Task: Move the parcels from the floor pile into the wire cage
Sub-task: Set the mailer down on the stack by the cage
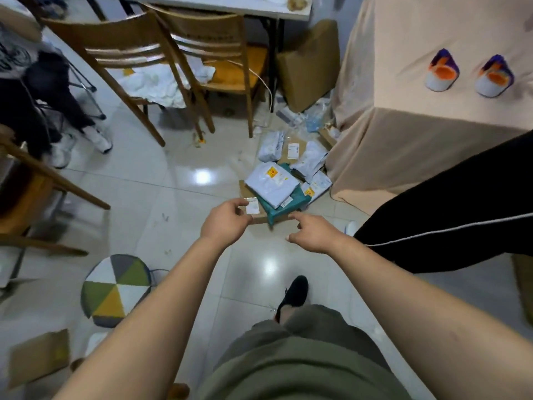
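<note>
The parcel pile [310,161] lies on the tiled floor [173,183] just right of centre frame, hard against a cloth-draped block [403,140] on the right. I see no wire cage in frame.

At the near edge, 3 parcels are stacked: a flat cardboard parcel [245,189] at the bottom, a teal mailer [298,199] on it, and a pale mailer [271,181] on top.

My left hand [225,223] has its fingers curled at the near-left corner of the cardboard, by its white label. I cannot tell whether they actually pinch the board. My right hand [315,236] holds nothing: the forefinger points at the cardboard's near edge and the rest hang loosely curled.

I judge the cardboard stiff and light, good as a tray if taken at both near corners and kept level. The 2 mailers on it look soft, glossy and slippery, so any tilt may slide them off. Taken alone, I'd pinch each mailer across its bulk, not by a floppy corner.
</note>
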Demonstrator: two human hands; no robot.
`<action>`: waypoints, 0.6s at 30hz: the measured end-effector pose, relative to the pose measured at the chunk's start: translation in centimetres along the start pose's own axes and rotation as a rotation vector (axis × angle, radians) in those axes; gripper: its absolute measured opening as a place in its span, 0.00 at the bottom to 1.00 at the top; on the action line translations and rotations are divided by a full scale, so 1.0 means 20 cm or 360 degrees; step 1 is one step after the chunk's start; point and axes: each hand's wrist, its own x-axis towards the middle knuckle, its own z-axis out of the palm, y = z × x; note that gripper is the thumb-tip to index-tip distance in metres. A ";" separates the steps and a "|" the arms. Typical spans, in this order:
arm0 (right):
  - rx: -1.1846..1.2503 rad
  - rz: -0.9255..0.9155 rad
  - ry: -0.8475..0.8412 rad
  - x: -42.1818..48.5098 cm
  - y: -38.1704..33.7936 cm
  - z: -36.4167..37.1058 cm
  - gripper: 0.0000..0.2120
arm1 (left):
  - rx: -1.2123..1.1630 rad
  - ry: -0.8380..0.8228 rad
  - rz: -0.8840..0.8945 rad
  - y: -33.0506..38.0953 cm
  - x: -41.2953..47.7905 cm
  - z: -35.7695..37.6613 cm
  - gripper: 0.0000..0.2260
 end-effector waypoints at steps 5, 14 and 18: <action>-0.0092 0.0007 -0.0067 0.32 -0.01 -0.12 0.30 | 0.0011 0.0064 -0.0112 -0.01 0.20 -0.06 0.22; -0.0120 0.0030 -0.0083 0.78 -0.10 -0.33 0.33 | 0.0033 0.0051 -0.0148 -0.04 0.65 -0.10 0.31; -0.0064 0.0089 -0.0077 1.05 -0.15 -0.39 0.35 | 0.0033 -0.0091 -0.0125 -0.04 0.98 -0.11 0.37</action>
